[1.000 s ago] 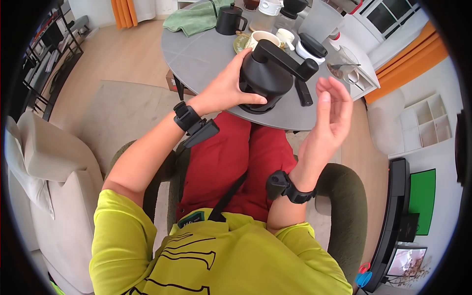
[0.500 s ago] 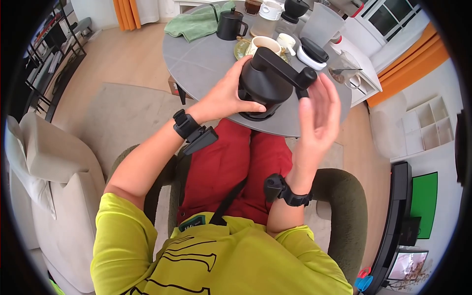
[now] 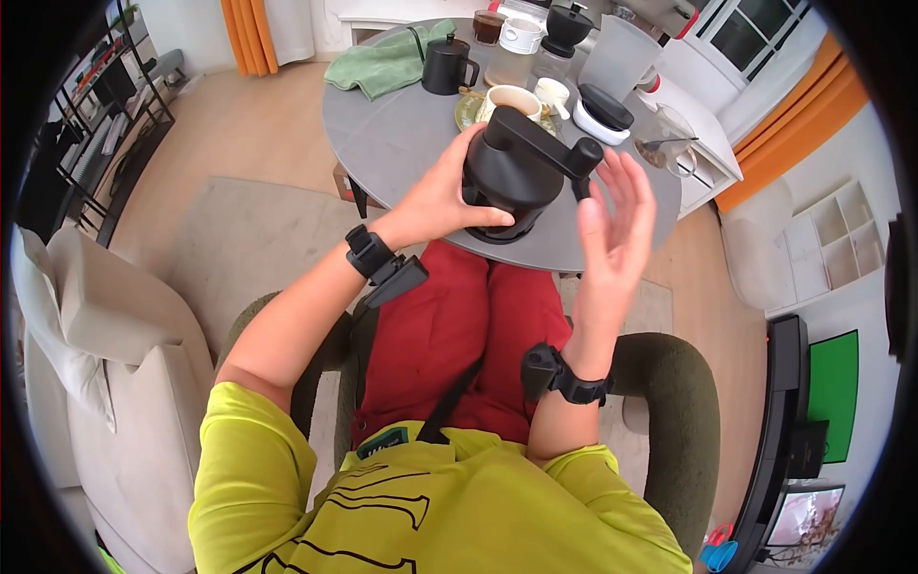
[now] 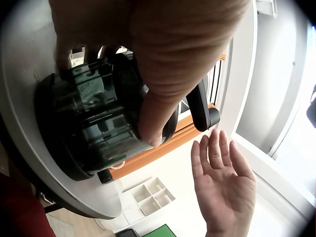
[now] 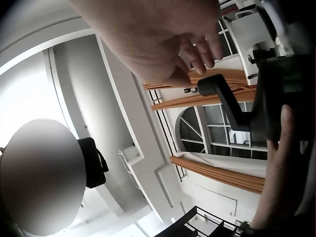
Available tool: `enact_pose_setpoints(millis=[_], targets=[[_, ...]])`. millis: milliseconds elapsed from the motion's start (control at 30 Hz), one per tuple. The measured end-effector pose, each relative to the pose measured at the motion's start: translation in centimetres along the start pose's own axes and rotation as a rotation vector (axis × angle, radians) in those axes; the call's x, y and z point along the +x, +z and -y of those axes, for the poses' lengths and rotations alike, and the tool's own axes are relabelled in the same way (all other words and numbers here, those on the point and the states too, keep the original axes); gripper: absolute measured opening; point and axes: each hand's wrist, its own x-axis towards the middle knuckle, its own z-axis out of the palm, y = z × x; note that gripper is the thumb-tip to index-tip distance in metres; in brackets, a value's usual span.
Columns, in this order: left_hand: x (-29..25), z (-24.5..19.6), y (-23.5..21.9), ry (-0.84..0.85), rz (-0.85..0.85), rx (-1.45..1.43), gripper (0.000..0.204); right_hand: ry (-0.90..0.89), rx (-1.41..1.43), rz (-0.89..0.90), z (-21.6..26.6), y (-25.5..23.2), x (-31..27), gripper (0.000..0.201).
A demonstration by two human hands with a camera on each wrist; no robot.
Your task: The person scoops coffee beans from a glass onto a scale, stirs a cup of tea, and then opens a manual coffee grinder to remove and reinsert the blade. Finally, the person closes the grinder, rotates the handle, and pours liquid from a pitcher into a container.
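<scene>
Head view: left hand (image 3: 442,203) wrapped round a black crank device (image 3: 513,182), right hand (image 3: 617,230) wide open

So the black crank device is at the near edge of the grey round desk (image 3: 382,139), right in front of the person's red trousers (image 3: 430,335). The left hand is holding it, thumb on the near side and fingers round the far side. The left wrist view shows a see-through lower body and a dark base.

The crank arm (image 3: 535,142) sticks out toward the right, with a black knob (image 3: 587,154) on the end. The right hand is just beside that knob, fingers spread and a bit bent, palm facing it. It's holding nothing, and both wrist views show it apart from the knob.

Behind the device there's a cream cup (image 3: 511,99) on a green plate (image 3: 466,113), with a small white pitcher (image 3: 552,94) just beside. A black pot (image 3: 447,69) stands near a green cloth (image 3: 382,65), over on the left. Off to the right are a white container with a black lid (image 3: 603,111) and a glass jug (image 3: 669,136) with something dark inside.
</scene>
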Motion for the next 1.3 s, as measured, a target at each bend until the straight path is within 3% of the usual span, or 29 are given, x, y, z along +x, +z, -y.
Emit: enact_pose_setpoints(millis=[167,300,367,400,667,733,833,900,1100,1167,1300], targets=[[0.0,-0.3,0.0,0.0,0.01,-0.042,0.109,-0.016,0.033,0.04,-0.4,0.0,-0.6,0.049],[-0.1,-1.3,-0.1,-0.035,0.04,-0.058,0.109,0.253,0.037,-0.098,0.0,-1.2,-0.5,0.053],[-0.2,-1.6,-0.1,-0.077,0.043,-0.067,0.111,-0.018,0.007,0.008,-1.0,-0.6,-0.2,0.052],[-0.1,-1.7,-0.1,-0.081,0.059,-0.061,0.111,-0.045,0.004,0.045,-1.1,-0.3,-0.3,0.052],[0.1,-1.3,-0.1,-0.131,0.051,0.005,0.113,0.063,0.094,-0.039,-1.6,-1.1,-0.1,0.046],[0.1,-1.7,0.0,-0.153,0.061,-0.026,0.113,-0.075,0.038,0.027,-1.5,-0.1,0.1,0.045],[0.2,-1.3,0.1,-0.154,0.06,-0.04,0.114,-0.08,0.066,0.012,-1.6,0.1,-0.2,0.043],[0.2,-1.1,0.1,-0.136,0.058,-0.021,0.114,0.091,0.113,-0.056,-1.2,-1.3,-0.3,0.041],[0.2,-0.8,0.2,-0.097,0.053,-0.033,0.112,-0.118,0.032,0.008,-1.9,-0.5,1.0,0.041],[0.2,-1.0,0.0,-0.087,0.054,-0.013,0.112,-0.185,-0.176,0.121,-1.5,-0.7,1.2,0.037],[0.3,-1.0,-0.1,-0.104,0.058,0.023,0.113,-0.098,-0.167,0.057,-0.4,-2.0,2.2,0.027]])
